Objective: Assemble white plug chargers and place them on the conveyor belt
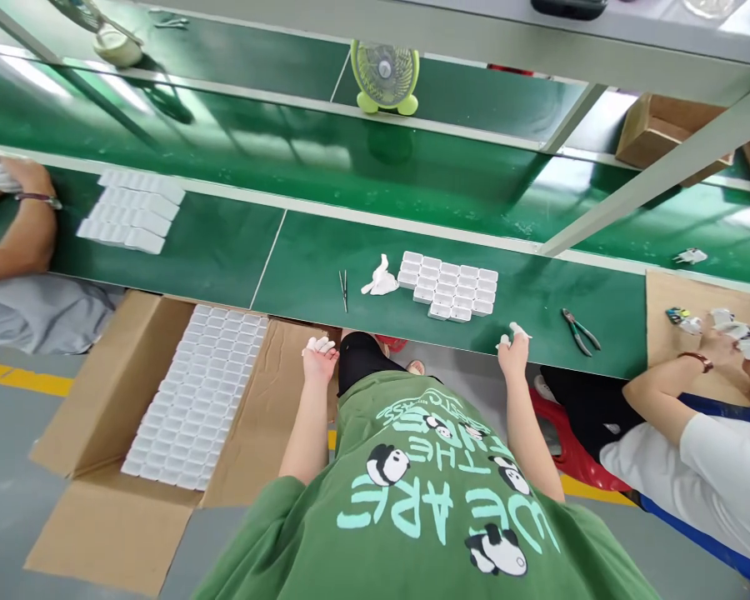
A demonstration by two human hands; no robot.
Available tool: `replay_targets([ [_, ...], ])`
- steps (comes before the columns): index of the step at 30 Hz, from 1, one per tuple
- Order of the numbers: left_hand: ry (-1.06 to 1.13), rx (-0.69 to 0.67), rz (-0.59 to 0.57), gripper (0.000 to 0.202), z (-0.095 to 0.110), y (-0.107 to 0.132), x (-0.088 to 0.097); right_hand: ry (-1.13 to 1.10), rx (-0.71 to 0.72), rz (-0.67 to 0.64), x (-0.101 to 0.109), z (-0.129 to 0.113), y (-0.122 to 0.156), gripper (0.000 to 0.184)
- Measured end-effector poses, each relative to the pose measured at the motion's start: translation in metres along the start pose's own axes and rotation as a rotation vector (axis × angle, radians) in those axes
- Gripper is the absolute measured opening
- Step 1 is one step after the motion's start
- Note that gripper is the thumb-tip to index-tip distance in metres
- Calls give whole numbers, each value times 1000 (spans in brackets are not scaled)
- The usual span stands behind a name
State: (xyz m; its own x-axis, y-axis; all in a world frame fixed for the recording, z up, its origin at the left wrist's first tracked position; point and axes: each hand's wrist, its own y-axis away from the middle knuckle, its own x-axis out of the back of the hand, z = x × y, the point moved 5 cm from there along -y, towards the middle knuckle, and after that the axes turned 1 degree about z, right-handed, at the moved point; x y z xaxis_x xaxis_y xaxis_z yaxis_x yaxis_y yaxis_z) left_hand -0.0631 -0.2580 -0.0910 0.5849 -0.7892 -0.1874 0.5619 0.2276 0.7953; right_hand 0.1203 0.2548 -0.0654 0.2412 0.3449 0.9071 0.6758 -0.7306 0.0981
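Note:
My left hand (320, 358) is palm up in front of the table edge, with white covers on its fingertips. Its fingers are loosely bent and apart, holding nothing. On the other side, my right hand (513, 352) is at the table edge, also with white fingertip covers; its thumb and fingers are apart and nothing shows between them. Between and beyond the hands, a block of small white plastic boxes (453, 285) sits on the green table (312, 250). Left of them lie a crumpled white cloth or glove (382, 279) and metal tweezers (343, 290). Green-handled cutting pliers (580, 332) lie right of my right hand.
A cardboard box (109, 400) filled with rows of white boxes (197, 396) stands on the floor at left. More white boxes (131, 212) sit near a co-worker's arm (28, 221). Another person's arm (668, 387) is at right. A green fan (386, 75) stands behind.

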Motion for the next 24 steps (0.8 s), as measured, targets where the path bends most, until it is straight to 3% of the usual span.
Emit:
replay_targets([
  [3,0,-67,0,32,19,2,7,107,-4,-56,-4,0,37,60],
  [6,-319,-208,-84,40,26,5,-10,185,-21,-127,-14,-3,62,61],
  [9,-673,-327,-181,40,14,11,-44,238,-54,-164,-16,-9,67,62],
  [13,-871,-435,-280,28,-11,25,-85,334,-80,-148,-7,-20,59,58],
  [16,-1301,-672,-355,38,-30,43,-110,411,-78,-216,-6,-27,56,55],
  [19,-1798,-934,-316,46,-50,54,-122,441,-73,-293,-8,-30,53,56],
  [24,-1934,-1032,-151,55,-67,49,-117,414,-93,-321,-9,-30,47,53],
])
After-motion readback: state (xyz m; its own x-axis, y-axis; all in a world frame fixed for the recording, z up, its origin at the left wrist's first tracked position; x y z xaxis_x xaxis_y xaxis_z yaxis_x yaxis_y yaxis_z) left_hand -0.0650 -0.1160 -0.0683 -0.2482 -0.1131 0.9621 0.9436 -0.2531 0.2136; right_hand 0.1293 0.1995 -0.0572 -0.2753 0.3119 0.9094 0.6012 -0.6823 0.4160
